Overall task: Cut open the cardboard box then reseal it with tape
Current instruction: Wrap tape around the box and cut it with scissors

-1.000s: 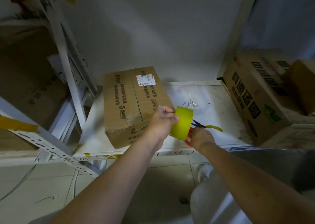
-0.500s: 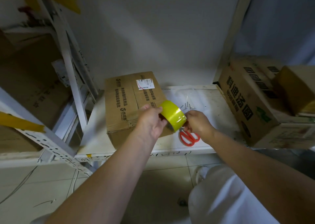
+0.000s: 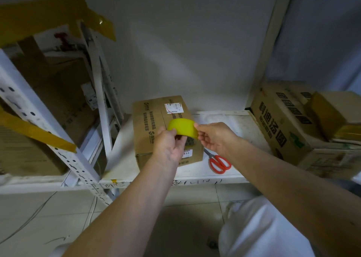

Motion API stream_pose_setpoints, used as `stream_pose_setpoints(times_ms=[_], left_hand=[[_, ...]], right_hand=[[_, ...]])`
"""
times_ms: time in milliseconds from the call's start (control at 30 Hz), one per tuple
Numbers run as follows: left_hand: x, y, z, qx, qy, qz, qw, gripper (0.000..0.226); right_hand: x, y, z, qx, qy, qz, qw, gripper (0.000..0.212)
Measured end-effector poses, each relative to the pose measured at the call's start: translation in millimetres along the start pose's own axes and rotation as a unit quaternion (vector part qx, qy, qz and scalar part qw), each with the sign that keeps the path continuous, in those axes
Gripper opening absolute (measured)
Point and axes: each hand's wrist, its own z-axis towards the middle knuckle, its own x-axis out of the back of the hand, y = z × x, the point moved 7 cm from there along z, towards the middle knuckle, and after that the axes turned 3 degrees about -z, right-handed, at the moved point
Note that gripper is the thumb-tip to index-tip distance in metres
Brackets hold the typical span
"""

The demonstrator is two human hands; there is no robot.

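Raised since a moment ago above the cardboard box (image 3: 156,127) on the white shelf (image 3: 230,175), the yellow tape roll (image 3: 182,127) is gripped by the left hand (image 3: 169,143) while the right hand (image 3: 212,136) pinches its edge, probably seeking the end, red scissors (image 3: 218,162) lying beside.

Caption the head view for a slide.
Both hands hold a yellow tape roll above the cardboard box; red scissors lie alongside.
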Motion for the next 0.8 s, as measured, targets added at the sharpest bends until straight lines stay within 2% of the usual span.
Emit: stream_pose_setpoints(times_ms=[100,233,300,333,367,433,500,567,600,667,700,800], left_hand=[[-0.6,2.3,-7.0,-0.005,-0.006,0.006,1.000,0.060],[3.6,8.9,-21.2,-0.003,-0.016,0.019,1.000,0.061],[7.1,10.8,-26.5,0.018,-0.029,0.072,0.997,0.058],[11.1,10.0,-28.6,0.029,-0.022,0.137,0.990,0.051],[14.9,9.2,-32.3,0.039,-0.009,0.227,0.973,0.039],[21.1,12.2,-37.8,0.030,0.024,0.395,0.918,0.030],[20.1,26.8,-38.2,-0.066,0.036,0.497,0.864,0.041],[11.4,35.4,-34.8,-0.149,-0.022,0.567,0.810,0.055],[5.2,33.9,-34.8,-0.154,-0.077,0.582,0.795,0.051],[-1.4,25.0,-37.8,-0.126,-0.166,0.585,0.784,0.021],[-2.5,22.9,-38.8,-0.118,-0.182,0.585,0.782,0.006],[-5.0,19.8,-40.8,-0.099,-0.181,0.581,0.788,0.009]], right_hand=[[-6.5,-3.0,-2.5,-0.017,0.000,0.040,0.999,0.012],[-12.4,-9.9,-5.5,0.013,0.006,0.020,1.000,0.007],[-12.4,-17.1,-7.7,0.046,0.018,-0.011,0.999,0.006],[-12.3,-22.5,-9.4,0.072,0.025,-0.043,0.996,0.007],[-11.9,-28.9,-11.3,0.103,0.031,-0.089,0.990,0.010],[-14.3,-42.2,-17.1,0.165,0.032,-0.204,0.964,0.014],[-19.9,-51.4,-22.0,0.207,0.014,-0.296,0.932,0.017],[-26.4,-56.9,-25.8,0.231,-0.018,-0.348,0.908,0.018],[-28.9,-59.7,-27.7,0.241,-0.030,-0.368,0.898,0.017],[-31.6,-64.9,-30.7,0.259,-0.038,-0.399,0.879,0.012],[-31.8,-67.8,-31.9,0.271,-0.033,-0.415,0.868,0.010],[-34.9,-72.3,-35.3,0.322,-0.013,-0.483,0.814,0.007]])
